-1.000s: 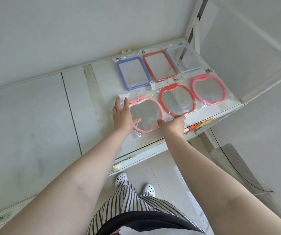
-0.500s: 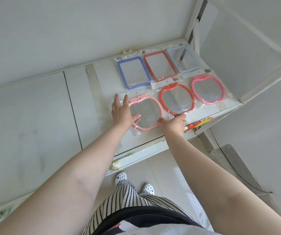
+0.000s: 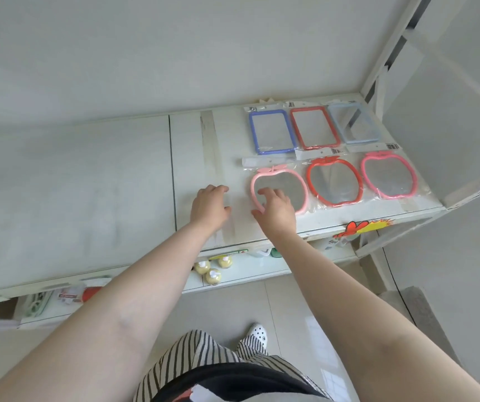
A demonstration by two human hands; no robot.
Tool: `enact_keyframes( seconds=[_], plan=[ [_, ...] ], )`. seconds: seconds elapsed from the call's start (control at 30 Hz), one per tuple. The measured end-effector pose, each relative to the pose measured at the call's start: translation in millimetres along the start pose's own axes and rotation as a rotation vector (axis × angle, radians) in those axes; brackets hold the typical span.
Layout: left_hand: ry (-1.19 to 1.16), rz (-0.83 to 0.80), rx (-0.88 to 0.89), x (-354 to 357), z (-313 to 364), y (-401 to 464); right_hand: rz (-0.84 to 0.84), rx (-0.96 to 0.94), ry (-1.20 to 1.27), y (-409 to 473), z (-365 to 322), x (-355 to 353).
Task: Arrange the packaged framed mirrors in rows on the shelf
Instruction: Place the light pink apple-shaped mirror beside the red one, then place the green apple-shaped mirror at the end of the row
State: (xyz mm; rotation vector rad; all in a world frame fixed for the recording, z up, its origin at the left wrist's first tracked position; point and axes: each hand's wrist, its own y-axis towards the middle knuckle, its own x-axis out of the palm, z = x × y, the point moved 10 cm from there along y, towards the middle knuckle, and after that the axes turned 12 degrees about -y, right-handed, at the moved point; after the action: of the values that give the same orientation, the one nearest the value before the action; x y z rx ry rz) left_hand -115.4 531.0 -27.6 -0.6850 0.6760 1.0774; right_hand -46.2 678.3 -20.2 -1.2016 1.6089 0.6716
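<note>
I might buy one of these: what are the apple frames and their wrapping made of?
The apple frames, like the red one, look like moulded plastic: smooth, evenly coloured, slightly glossy. The wrapping seems a thin clear plastic bag: it wrinkles and glints at the edges. The insides reflect like mirror; glass or acrylic, I cannot tell.

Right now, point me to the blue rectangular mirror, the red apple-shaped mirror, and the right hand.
blue rectangular mirror (image 3: 272, 132): head view, centre of its glass.
red apple-shaped mirror (image 3: 334, 182): head view, centre of its glass.
right hand (image 3: 276, 210): head view, back of the hand, over the pale pink mirror.
</note>
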Motion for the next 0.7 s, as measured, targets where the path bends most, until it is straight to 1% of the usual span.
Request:
enact_keyframes(
  seconds=[0.17,0.37,0.5,0.7],
  plan=[
    [-0.002,0.031,-0.053,-28,-50,-34,-0.028,-0.074,-0.040,-26,-43,19],
    [-0.065,0.096,-0.044,-73,-116,-100,-0.019,-0.123,-0.076,-80,-111,50],
    [-0.053,0.146,-0.046,-113,-182,-169,-0.020,-0.165,-0.093,-136,-168,81],
    [-0.058,0.287,-0.138,-198,-288,-269,-0.075,-0.225,-0.092,-207,-266,122]
  ],
)
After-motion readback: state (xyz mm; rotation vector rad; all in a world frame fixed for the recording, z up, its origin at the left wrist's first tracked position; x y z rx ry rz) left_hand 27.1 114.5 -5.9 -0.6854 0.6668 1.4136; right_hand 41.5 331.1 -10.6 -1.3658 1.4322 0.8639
